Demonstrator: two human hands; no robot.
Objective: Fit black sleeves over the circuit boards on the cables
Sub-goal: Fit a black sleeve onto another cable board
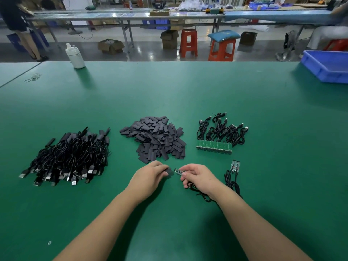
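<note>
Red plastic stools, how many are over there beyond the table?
3: one at centre, one cushioned beside it, one partly hidden at far right. Others may be hidden.

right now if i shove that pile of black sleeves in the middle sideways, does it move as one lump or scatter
Likely scatter. The pile of black sleeves is loose flat pieces lying at all angles, nothing binding them, so they would probably slide over each other. They look thin and light: the left hand pinches one with its fingertips alone. On the smooth green mat they probably skid easily.
</note>
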